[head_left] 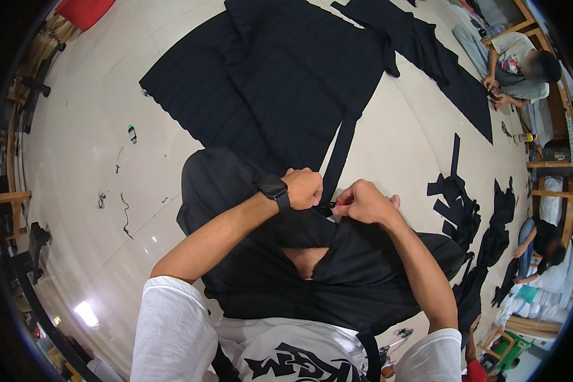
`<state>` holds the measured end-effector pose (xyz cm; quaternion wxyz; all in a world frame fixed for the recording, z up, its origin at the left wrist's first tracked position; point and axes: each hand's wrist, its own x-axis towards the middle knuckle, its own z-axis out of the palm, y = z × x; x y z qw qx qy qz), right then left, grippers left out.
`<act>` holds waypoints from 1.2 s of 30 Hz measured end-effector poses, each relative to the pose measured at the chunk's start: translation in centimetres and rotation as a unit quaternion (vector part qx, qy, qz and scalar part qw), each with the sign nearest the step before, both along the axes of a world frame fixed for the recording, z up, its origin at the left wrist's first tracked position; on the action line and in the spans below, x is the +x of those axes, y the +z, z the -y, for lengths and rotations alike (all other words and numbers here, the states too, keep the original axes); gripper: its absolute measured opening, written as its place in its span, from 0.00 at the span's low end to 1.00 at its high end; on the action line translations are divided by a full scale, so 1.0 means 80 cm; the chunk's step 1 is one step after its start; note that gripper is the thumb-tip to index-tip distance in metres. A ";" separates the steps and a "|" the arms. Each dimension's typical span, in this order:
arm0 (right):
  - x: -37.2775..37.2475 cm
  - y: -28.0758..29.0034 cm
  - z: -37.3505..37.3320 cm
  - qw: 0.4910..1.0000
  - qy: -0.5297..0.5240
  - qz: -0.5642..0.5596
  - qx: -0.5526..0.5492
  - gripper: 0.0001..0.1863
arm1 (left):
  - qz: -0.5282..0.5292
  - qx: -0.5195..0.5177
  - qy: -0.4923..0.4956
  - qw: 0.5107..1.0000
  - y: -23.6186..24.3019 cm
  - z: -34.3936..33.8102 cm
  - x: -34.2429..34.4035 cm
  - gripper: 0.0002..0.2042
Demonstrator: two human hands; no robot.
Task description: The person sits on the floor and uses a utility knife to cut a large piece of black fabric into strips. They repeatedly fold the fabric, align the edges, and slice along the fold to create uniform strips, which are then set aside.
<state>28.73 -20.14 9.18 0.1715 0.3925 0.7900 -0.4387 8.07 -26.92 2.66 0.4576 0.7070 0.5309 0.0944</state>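
**Both hands closed on black strap at lap level**

L hand (pixel 302 188) is curled into a fist, knuckles up, gripping the near end of a long black fabric strip (pixel 339 158). A black smartwatch (pixel 274 188) sits on that wrist. R hand (pixel 363 202) is just beside it, fingers clenched around a small red-handled tool (pixel 340 203); tool tip points toward L hand and meets the strip end between the two fists. Tool is mostly hidden in the grip, so can't tell its exact kind.

The strip: narrow, flat, matte black, even width, straight edges. It runs from the hands up and away over the pale floor (pixel 83 159) and joins a large black pleated garment (pixel 267 83) spread flat there. Pleats show as parallel lines across the cloth. Strip looks pulled fairly taut, no twist visible.

More black cloth (pixel 337 274) is bunched over the person's lap and knees, under both forearms; folds are dark, detail hard to read.

Around: another long black piece (pixel 426 57) lies farther out on the floor, upper right. A heap of black strips and offcuts (pixel 458 204) sits to the right, well apart from the hands. Bits of thread (pixel 124 213) lie scattered on the floor at left. A second person (pixel 516 63) sits at upper right, a third person (pixel 541 248) at far right, both away from the work.
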 end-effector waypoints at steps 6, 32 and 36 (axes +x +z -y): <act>-0.004 -0.023 -0.001 1.000 -0.006 -0.001 0.006 0.13 | 0.025 0.009 0.008 1.000 -0.009 -0.001 -0.002 0.04; 0.012 -0.037 0.006 0.988 -0.139 -0.045 -0.058 0.14 | 0.086 0.014 0.081 0.993 -0.019 -0.006 -0.015 0.05; 0.010 -0.042 0.012 0.968 -0.210 -0.042 -0.134 0.16 | 0.079 0.012 0.097 0.992 -0.026 -0.009 -0.010 0.04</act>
